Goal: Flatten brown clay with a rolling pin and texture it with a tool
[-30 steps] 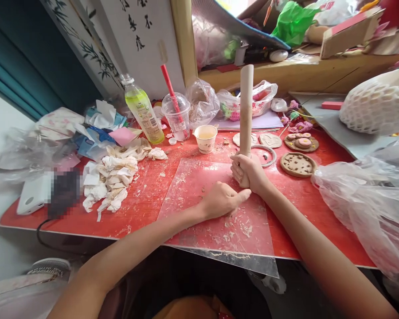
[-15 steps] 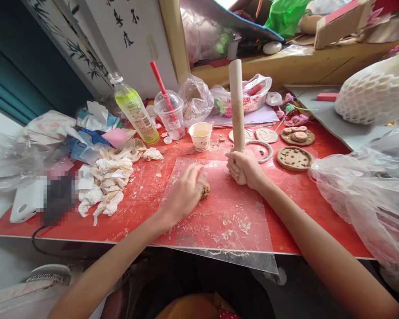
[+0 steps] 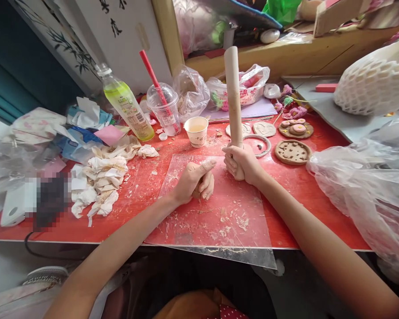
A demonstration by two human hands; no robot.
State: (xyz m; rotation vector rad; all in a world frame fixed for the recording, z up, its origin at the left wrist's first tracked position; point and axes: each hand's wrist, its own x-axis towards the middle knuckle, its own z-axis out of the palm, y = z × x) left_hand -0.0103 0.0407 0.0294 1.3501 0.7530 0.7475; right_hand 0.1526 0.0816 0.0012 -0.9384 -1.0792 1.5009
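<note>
In the head view my right hand (image 3: 241, 163) is closed round the lower end of a pale wooden rolling pin (image 3: 233, 95), which stands nearly upright. My left hand (image 3: 195, 179) curls over a lump of brown clay (image 3: 197, 193), and only a little of the clay shows below the fingers. Under both hands lies a clear plastic sheet (image 3: 213, 221), strewn with dry clay crumbs and hanging over the table's front edge.
Behind my hands stand a paper cup (image 3: 196, 131), a plastic cup with a red straw (image 3: 164, 110) and a green drink bottle (image 3: 126, 106). Crumpled tissues (image 3: 101, 173) lie left. Clay discs (image 3: 293, 152) and a clay ring (image 3: 268, 146) are at the back right, near plastic bags (image 3: 355, 186).
My left hand has closed over the brown clay lump, which showed beside its fingers before. My right hand keeps its grip on the rolling pin. The view has shifted slightly.
</note>
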